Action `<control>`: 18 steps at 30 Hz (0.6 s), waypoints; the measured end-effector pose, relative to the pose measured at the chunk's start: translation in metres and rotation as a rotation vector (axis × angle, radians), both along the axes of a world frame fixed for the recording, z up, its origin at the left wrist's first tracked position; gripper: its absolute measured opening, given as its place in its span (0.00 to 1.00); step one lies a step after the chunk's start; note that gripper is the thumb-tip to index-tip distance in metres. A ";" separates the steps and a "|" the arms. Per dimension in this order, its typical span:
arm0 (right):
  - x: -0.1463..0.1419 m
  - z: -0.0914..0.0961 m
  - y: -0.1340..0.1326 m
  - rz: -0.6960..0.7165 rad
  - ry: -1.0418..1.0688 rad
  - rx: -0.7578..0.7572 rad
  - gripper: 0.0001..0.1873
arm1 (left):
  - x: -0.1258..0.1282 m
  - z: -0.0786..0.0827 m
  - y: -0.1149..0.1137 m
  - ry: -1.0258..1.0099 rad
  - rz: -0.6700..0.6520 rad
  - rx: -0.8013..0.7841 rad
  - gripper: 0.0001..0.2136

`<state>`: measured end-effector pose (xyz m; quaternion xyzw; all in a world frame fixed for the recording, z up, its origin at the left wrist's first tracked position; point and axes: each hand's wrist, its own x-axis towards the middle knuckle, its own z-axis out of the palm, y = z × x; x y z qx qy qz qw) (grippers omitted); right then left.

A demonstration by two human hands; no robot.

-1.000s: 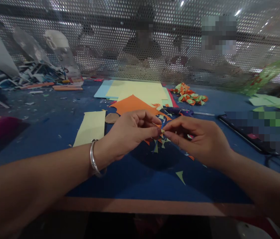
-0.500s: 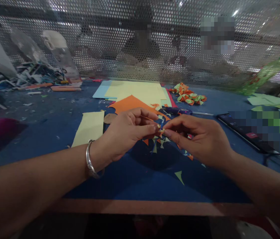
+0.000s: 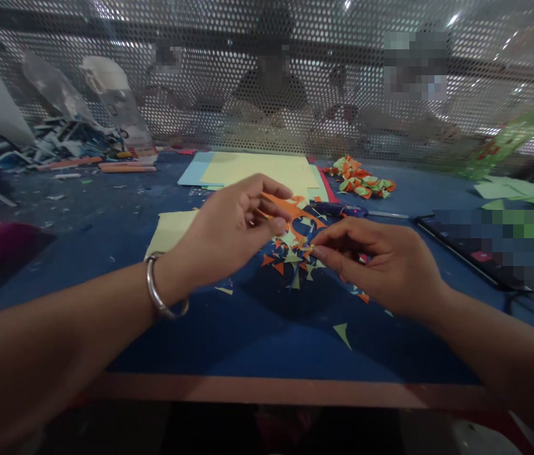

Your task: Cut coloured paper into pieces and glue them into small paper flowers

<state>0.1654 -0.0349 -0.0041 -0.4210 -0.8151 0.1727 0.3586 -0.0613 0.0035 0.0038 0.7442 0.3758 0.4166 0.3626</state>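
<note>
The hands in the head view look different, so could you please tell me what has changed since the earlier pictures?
The left hand has opened and moved left and up in the view, away from the right hand, uncovering more paper scraps. The right hand stayed nearly in place, pinching what seems a small yellowish piece. The phone did not move.

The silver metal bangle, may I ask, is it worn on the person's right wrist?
No, the silver metal bangle circles the wrist of the left hand.
</note>
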 end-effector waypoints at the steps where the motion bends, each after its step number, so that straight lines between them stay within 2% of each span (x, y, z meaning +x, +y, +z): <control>1: 0.000 0.000 0.000 0.012 0.004 -0.016 0.03 | -0.006 0.003 0.005 0.086 0.054 0.097 0.13; 2: 0.001 0.000 0.000 0.026 0.000 -0.038 0.03 | -0.012 0.007 0.010 0.193 0.093 0.157 0.10; 4: 0.001 0.000 0.001 0.071 -0.026 -0.079 0.04 | -0.022 0.012 0.020 0.425 0.131 0.165 0.07; 6: 0.001 -0.001 0.002 0.116 -0.070 -0.124 0.05 | -0.029 0.015 0.026 0.620 0.093 0.133 0.09; 9: 0.002 -0.001 0.004 0.175 -0.143 -0.226 0.07 | -0.035 0.016 0.027 0.788 0.005 0.141 0.15; 11: 0.002 -0.002 0.004 0.202 -0.209 -0.286 0.08 | -0.036 0.015 0.026 0.857 -0.019 0.147 0.19; 14: 0.002 -0.002 0.005 0.218 -0.284 -0.308 0.09 | -0.037 0.015 0.024 0.926 -0.040 0.123 0.15; 16: 0.002 -0.001 0.005 0.216 -0.277 -0.323 0.09 | -0.036 0.014 0.025 0.909 -0.038 0.126 0.12; 18: 0.002 -0.001 0.006 0.208 -0.249 -0.342 0.09 | -0.034 0.012 0.025 0.797 -0.008 0.127 0.10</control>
